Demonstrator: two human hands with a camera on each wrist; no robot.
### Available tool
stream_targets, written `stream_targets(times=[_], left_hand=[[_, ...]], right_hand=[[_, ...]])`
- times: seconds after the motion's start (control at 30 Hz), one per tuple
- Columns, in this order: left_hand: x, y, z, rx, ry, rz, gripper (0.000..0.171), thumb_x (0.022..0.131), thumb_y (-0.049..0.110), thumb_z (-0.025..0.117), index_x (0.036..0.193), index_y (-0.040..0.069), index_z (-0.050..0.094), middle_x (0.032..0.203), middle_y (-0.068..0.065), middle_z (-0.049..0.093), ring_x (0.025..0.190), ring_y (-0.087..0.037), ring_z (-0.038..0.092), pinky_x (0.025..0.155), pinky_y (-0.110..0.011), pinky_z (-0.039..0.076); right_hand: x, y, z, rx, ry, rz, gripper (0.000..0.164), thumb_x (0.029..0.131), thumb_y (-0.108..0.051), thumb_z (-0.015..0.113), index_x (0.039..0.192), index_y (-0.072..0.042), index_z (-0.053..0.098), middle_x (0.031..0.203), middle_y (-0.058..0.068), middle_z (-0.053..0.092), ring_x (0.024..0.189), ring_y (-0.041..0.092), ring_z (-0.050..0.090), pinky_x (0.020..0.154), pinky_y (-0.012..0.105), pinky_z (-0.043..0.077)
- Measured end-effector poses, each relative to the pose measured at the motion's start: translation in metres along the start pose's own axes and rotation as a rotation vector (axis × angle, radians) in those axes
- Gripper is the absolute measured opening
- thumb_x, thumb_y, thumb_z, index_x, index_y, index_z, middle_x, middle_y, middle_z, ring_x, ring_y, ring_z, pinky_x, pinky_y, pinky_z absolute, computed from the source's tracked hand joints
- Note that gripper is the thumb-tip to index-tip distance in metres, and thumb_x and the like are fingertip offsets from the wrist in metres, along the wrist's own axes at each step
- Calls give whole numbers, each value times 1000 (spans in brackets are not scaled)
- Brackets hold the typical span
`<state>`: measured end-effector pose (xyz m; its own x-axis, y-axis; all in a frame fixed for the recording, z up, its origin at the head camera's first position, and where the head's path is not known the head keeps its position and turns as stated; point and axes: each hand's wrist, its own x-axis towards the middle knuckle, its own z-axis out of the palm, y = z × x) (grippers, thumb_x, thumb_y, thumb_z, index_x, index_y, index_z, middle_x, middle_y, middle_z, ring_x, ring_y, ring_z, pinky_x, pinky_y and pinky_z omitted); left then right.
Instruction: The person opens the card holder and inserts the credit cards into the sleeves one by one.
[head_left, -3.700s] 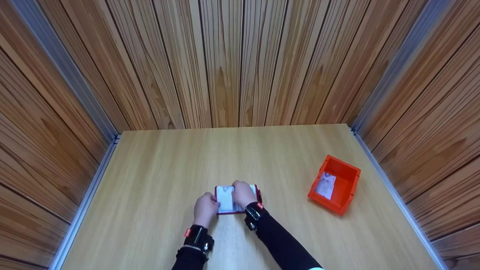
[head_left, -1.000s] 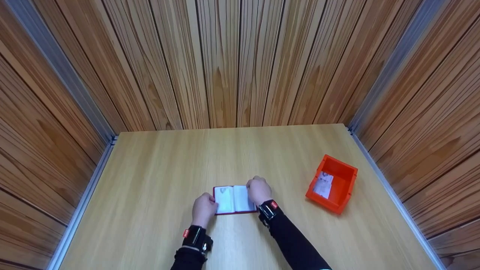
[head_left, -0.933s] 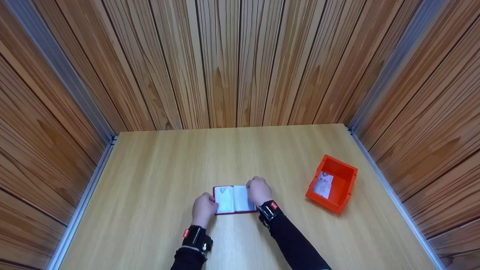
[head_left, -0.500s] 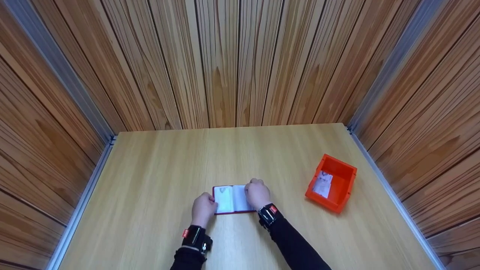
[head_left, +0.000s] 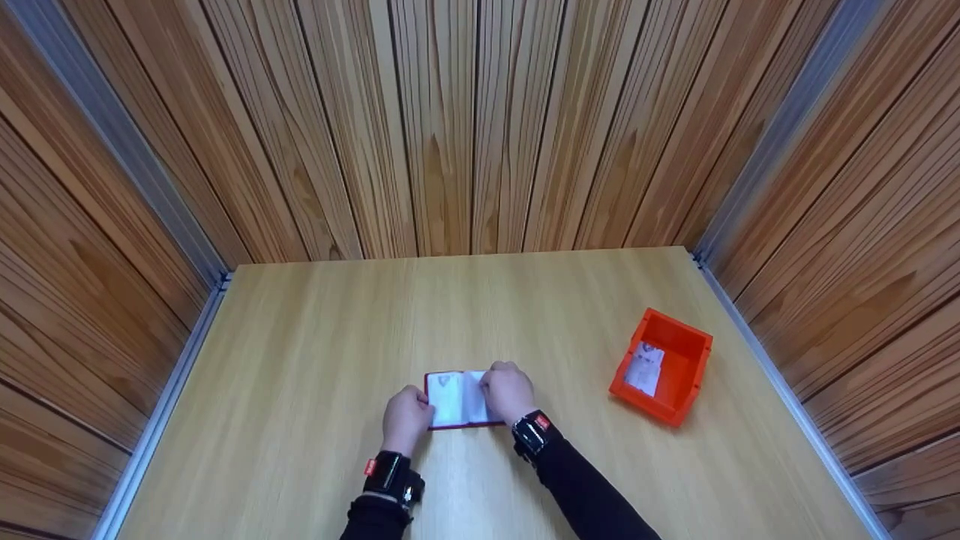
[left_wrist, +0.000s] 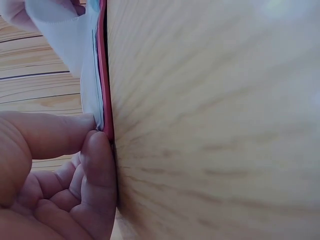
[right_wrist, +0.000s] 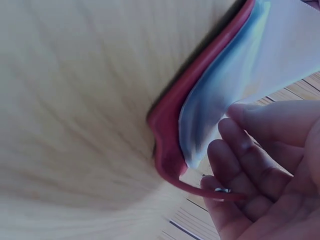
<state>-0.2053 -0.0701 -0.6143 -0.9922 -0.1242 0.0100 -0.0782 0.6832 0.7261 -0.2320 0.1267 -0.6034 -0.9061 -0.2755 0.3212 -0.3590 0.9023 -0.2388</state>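
Fingertips of the left hand pinch the left edge of an open red photo album. It lies between the two hands, about midway between the desk's left and right edges and well apart from the back one. The long axis of the open spread runs left to right, roughly parallel to that back edge, while the spine runs front to back. What counts, I judge, is the raised pocket page: it slopes up from the spine to the right hand, the nearer one, which pinches its free edge, whether one sheet or several I cannot tell. The spine lies to that hand's left. A red snap strap touches its lower fingers. Near the desk's right edge, an orange bin sits angled, a printed card inside.
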Motion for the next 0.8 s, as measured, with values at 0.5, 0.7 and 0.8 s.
stream_targets(times=[0.5,0.7,0.8], left_hand=[[1,0,0,-13,-23,-18,9,81,1,70,84,2,61,74,-4,60,69,-22,58,65,-38,49],[-2,2,-3,-28,-21,-13,12,84,6,72,86,3,61,74,-4,58,69,-20,56,63,-36,47],[-3,4,-5,-9,19,22,11,84,8,73,86,4,62,75,-3,58,70,-20,56,63,-37,47]], right_hand=[[3,-3,-1,38,-89,74,4,84,-11,75,85,-11,79,83,2,64,80,23,61,68,36,53],[3,-3,-1,54,-99,79,5,84,-11,74,85,-11,79,84,3,65,81,23,61,69,36,52],[2,-3,-1,58,-82,65,4,83,-9,75,84,-10,79,82,2,64,79,23,61,67,36,52]])
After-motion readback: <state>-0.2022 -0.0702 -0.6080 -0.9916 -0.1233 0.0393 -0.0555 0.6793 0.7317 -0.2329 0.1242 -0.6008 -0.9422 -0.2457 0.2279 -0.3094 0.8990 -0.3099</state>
